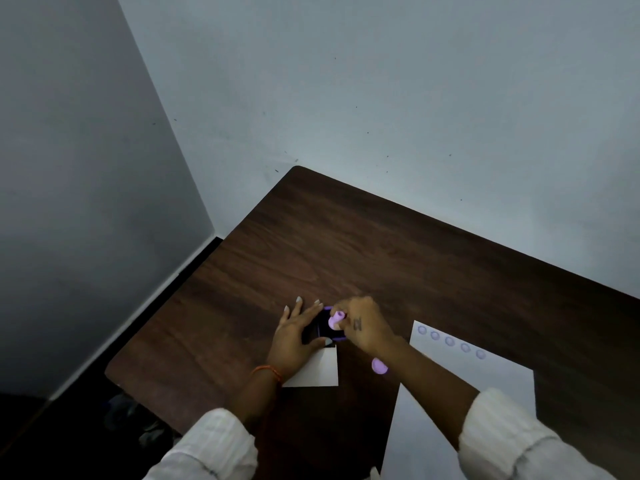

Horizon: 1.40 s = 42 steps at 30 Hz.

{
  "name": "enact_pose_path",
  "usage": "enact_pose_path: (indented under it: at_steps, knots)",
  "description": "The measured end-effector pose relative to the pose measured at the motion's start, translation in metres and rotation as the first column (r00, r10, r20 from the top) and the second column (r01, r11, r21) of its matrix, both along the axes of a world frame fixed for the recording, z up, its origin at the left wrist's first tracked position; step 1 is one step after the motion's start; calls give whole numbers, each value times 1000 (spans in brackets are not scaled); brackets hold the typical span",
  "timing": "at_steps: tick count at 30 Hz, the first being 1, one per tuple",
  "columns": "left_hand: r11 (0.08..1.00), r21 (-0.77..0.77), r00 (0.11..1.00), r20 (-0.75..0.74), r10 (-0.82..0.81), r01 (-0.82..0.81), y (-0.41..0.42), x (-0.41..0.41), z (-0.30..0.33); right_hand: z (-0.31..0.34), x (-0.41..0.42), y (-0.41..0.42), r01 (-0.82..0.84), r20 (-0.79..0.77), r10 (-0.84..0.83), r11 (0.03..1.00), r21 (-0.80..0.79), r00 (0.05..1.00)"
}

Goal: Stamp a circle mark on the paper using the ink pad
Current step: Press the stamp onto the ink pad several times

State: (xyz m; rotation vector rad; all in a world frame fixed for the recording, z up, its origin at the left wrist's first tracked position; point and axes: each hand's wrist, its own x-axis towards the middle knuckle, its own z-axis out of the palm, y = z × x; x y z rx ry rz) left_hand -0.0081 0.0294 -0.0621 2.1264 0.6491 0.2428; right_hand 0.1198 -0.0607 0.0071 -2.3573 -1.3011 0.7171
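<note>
A purple ink pad (325, 328) lies open on the dark wooden table (381, 258), and my left hand (294, 336) rests flat against its left side, thumb on its near edge. My right hand (363, 325) grips a small lilac stamp (336, 319) and presses it down onto the pad. The white paper (460, 386) lies to the right under my right forearm, with a row of several blue circle marks (450, 341) along its far edge.
A second lilac stamp piece (380, 366) lies on the table beneath my right wrist. A small white card (317, 370) sits just in front of the ink pad. The table's left edge runs close to a grey wall, with dark floor below.
</note>
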Motion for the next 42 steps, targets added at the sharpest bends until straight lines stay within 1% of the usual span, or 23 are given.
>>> enact_pose_path:
  at_steps: [2, 4, 6, 8, 14, 16, 20, 26, 28, 30, 31, 32, 33, 34, 35, 36, 38, 39, 40, 42]
  knots:
    - [1000, -7, 1000, -3, 6, -6, 0, -1, 2, 1, 5, 5, 22, 23, -22, 1000, 0, 999]
    - [1000, -5, 1000, 5, 8, -8, 0, -1, 2, 1, 2, 5, -56, 119, 67, 993, -101, 991]
    - [1000, -1, 1000, 0, 4, -4, -1, -1, 4, -4, -2, 5, -141, 211, 162, 984, -111, 964]
    - [1000, -3, 1000, -1, 6, -6, -2, -1, 4, 0, -2, 5, -203, 257, 232, 970, -137, 938]
    - [1000, -9, 1000, 13, 8, -8, -1, -2, 0, 7, 11, 7, -377, 250, 403, 914, -150, 880]
    - [1000, -5, 1000, 14, 9, -9, -1, -1, -1, 5, 4, 6, -318, 263, 350, 935, -155, 899]
    - [1000, 14, 1000, 15, 2, -2, 0, -1, -2, 3, -10, 4, -130, 230, 153, 985, -111, 961]
    - [999, 34, 1000, 3, 19, -19, -2, 0, 0, -6, -12, 9, -52, 248, 70, 996, -79, 966]
    - [999, 36, 1000, -19, 13, -12, -1, 0, -1, -6, -7, 11, -1, 166, 9, 999, -50, 986]
    - [999, 40, 999, -39, 1, 0, -1, -1, 1, -4, 1, 8, 135, -26, -134, 991, 24, 991]
    - [999, 46, 999, -48, -3, 5, -1, -1, 1, -2, 3, 4, 256, -167, -240, 963, 82, 956]
    - [998, 61, 999, -52, -6, 9, -1, -1, 2, 0, 4, -3, 395, -322, -339, 910, 126, 884]
    - [997, 76, 998, -59, -7, 12, -1, -1, 1, 2, 4, -9, 529, -485, -413, 839, 125, 771]
    - [995, 95, 998, -61, -10, 16, -2, -1, 2, 5, 4, -17, 635, -646, -439, 767, 92, 624]
    - [994, 104, 998, -66, -14, 21, -2, -1, 3, 7, 2, -25, 705, -783, -418, 708, 37, 461]
    - [994, 107, 997, -70, -17, 25, -3, 0, 5, 12, 1, -34, 753, -880, -366, 658, -16, 302]
    - [994, 104, 996, -90, -22, 32, -4, 0, 7, 21, 1, -53, 810, -976, -216, 577, -106, 26]
    - [994, 101, 994, -106, -29, 40, -4, -1, 8, 25, 1, -65, 830, -986, -142, 538, -149, -85]
    - [993, 103, 992, -120, -38, 50, -4, -1, 8, 28, 1, -76, 846, -983, -81, 501, -185, -167]
    - [993, 107, 990, -138, -42, 57, -4, -1, 8, 33, 0, -97, 872, -967, 0, 433, -230, -255]
